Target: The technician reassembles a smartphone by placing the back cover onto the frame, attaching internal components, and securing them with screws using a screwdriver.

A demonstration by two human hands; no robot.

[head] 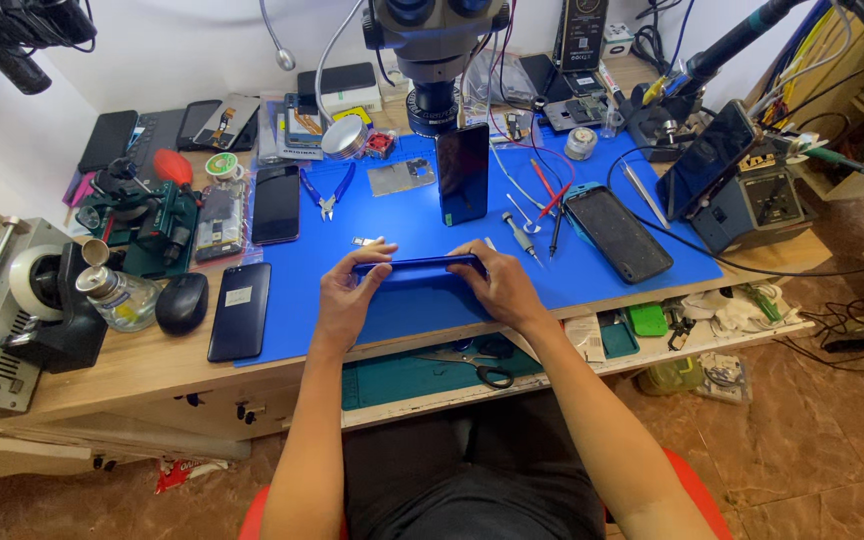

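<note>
Both hands share one grip on a blue phone, held edge-on and level just above the blue mat: the left hand pinches its left end, thumb on the near side and fingers curled over the top, while the right hand pinches the right end likewise (neither hand is spread). Nearest the person, scissors lie on a lower green shelf under the worktop. Left of the hands, a dark phone lies flat at the mat's edge, beside a black mouse and a small glass bottle. Farther back on the mat stand a dark upright phone, blue-handled pliers and a phone in a light blue case. A microscope hangs above the far edge.
</note>
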